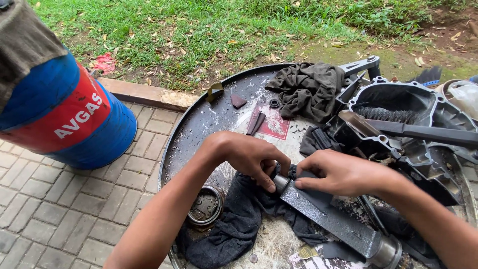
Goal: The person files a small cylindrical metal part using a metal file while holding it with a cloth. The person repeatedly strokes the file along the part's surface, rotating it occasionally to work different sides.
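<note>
Grey, speckled flat metal bar (331, 219) with round steel collars at both ends lies on the near part of a large round dark metal tray (199, 119), resting partly on a dark grey cloth (234, 224) spread beneath it. Its long axis runs on a diagonal: one collared end points up toward the far left, where the two hands meet, and the other, thicker end points toward the near right edge of the view.

The left hand (249, 157) curls over the far-left end of the bar, its fingers bent down and pressed around the small collar and the cloth there. The right hand (341, 174) lies flat-knuckled just to the right, its fingers closed together and pressing a fold of dark cloth against the bar's upper face. The two hands are almost touching.

Just left of the cloth on the tray sits a round metal cup-shaped part (205, 205). Farther back lie a crumpled olive-brown rag (308, 89), a red sheet of paper (274, 124) and small dark scraps. On the right is a black cast engine cover (398, 119) with a bristled brush (393, 117) lying in it.

Left of the tray, on grey paving blocks (55, 209), stands a blue drum with a red band (64, 119). Grass (199, 30) covers the far ground.
</note>
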